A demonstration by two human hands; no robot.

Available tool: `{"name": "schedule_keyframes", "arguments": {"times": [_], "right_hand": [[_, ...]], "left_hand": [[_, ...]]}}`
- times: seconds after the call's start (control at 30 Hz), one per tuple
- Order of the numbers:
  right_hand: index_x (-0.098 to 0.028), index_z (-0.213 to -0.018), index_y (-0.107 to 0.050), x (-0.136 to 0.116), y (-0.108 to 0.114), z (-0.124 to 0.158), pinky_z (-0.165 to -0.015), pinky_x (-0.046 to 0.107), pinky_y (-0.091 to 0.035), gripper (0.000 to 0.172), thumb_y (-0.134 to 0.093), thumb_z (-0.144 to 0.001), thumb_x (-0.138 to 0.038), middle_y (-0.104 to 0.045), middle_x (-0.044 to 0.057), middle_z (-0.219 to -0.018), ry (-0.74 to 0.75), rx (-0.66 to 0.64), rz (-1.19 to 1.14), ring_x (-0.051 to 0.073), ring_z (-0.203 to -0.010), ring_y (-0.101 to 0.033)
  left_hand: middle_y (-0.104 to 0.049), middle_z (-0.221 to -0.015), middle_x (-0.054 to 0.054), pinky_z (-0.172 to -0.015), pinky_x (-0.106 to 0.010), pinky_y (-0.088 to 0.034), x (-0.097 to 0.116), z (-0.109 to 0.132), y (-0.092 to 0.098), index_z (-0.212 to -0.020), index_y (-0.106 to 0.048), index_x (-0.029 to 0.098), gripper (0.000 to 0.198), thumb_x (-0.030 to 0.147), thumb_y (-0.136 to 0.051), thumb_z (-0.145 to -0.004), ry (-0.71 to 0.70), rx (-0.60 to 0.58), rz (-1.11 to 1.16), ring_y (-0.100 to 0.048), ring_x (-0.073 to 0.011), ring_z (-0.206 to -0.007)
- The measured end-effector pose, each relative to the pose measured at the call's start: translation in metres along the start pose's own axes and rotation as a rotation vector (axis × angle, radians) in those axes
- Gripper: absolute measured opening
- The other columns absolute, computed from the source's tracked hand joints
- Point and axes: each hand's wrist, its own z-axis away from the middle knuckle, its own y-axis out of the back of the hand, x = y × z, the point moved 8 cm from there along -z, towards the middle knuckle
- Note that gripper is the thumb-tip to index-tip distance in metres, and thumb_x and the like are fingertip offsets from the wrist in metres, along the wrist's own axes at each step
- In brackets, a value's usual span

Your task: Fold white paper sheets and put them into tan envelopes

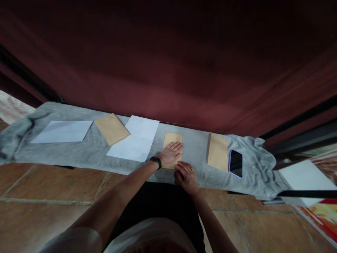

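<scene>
A brown paper envelope lies on the grey cloth in front of me. My left hand, with a black band on the wrist, rests flat on it, palm down and fingers stretched to the right. At the envelope's lower right corner sits my right hand, its fingers bent and the thumb tucked in below. Whatever may be between those fingers is hidden.
To the left, another brown envelope overlaps a creased white sheet; farther left is a second white sheet. On the right lie a brown envelope stack and a phone. A dark red panel rises behind the cloth.
</scene>
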Motion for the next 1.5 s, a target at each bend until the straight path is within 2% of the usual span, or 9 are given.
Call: {"name": "schedule_keyframes", "arguments": {"times": [0.17, 0.47, 0.67, 0.8, 1.13, 1.27, 1.5], "right_hand": [[-0.024, -0.133, -0.061, 0.001, -0.003, 0.002, -0.114, 0.049, -0.041, 0.035, -0.053, -0.099, -0.028, -0.066, 0.009, -0.135, 0.008, 0.003, 0.035, 0.025, -0.128, -0.057], [-0.027, -0.121, -0.066, 0.003, -0.006, 0.004, -0.115, 0.048, -0.040, 0.027, -0.051, -0.099, -0.027, -0.070, 0.006, -0.124, 0.000, 0.007, 0.027, 0.024, -0.121, -0.061], [-0.026, -0.114, -0.067, 0.003, -0.004, 0.006, -0.114, 0.047, -0.040, 0.023, -0.049, -0.099, -0.026, -0.072, 0.006, -0.121, 0.015, 0.046, 0.024, 0.023, -0.119, -0.063], [-0.025, -0.114, -0.067, 0.004, -0.005, 0.007, -0.113, 0.047, -0.041, 0.022, -0.049, -0.100, -0.026, -0.072, 0.007, -0.120, 0.016, 0.061, 0.037, 0.023, -0.119, -0.063], [-0.025, -0.113, -0.067, 0.003, -0.004, 0.007, -0.109, 0.046, -0.044, 0.024, -0.048, -0.098, -0.025, -0.072, 0.007, -0.117, 0.013, 0.055, 0.037, 0.023, -0.119, -0.062], [-0.026, -0.111, -0.067, 0.002, -0.003, 0.006, -0.109, 0.047, -0.044, 0.022, -0.048, -0.099, -0.026, -0.072, 0.007, -0.116, 0.008, 0.062, 0.035, 0.024, -0.118, -0.063], [-0.026, -0.114, -0.066, 0.004, -0.005, 0.007, -0.110, 0.047, -0.042, 0.025, -0.047, -0.099, -0.024, -0.072, 0.007, -0.119, -0.001, 0.053, 0.030, 0.023, -0.120, -0.062]], "left_hand": [[-0.038, -0.162, -0.010, -0.125, -0.040, -0.018, 0.018, 0.017, 0.000, -0.154, -0.040, 0.017, 0.052, 0.034, -0.037, -0.105, -0.008, -0.014, -0.001, -0.028, -0.0186, -0.153], [-0.040, -0.161, -0.012, -0.124, -0.038, -0.022, 0.041, 0.044, 0.005, -0.151, -0.044, 0.013, 0.049, 0.028, -0.033, -0.105, 0.019, -0.024, 0.014, -0.034, -0.0189, -0.150], [-0.043, -0.159, -0.014, -0.122, -0.040, -0.028, 0.055, 0.064, 0.002, -0.152, -0.043, 0.013, 0.050, 0.026, -0.036, -0.104, 0.041, -0.019, -0.051, -0.038, -0.0221, -0.148], [-0.045, -0.157, -0.014, -0.122, -0.039, -0.028, 0.064, 0.072, 0.003, -0.150, -0.045, 0.011, 0.049, 0.024, -0.033, -0.104, 0.031, -0.035, -0.100, -0.040, -0.0217, -0.147], [-0.047, -0.155, -0.019, -0.121, -0.042, -0.027, 0.071, 0.084, 0.004, -0.148, -0.045, 0.009, 0.050, 0.030, -0.038, -0.104, 0.053, 0.014, -0.074, -0.041, -0.0244, -0.146], [-0.050, -0.153, -0.017, -0.121, -0.040, -0.028, 0.071, 0.086, 0.006, -0.146, -0.048, 0.010, 0.047, 0.030, -0.040, -0.104, 0.052, 0.017, -0.071, -0.045, -0.0241, -0.144], [-0.057, -0.147, -0.015, -0.118, -0.039, -0.036, 0.071, 0.092, 0.008, -0.140, -0.052, 0.014, 0.044, 0.009, -0.041, -0.098, 0.020, 0.001, -0.064, -0.051, -0.0215, -0.140]]}}
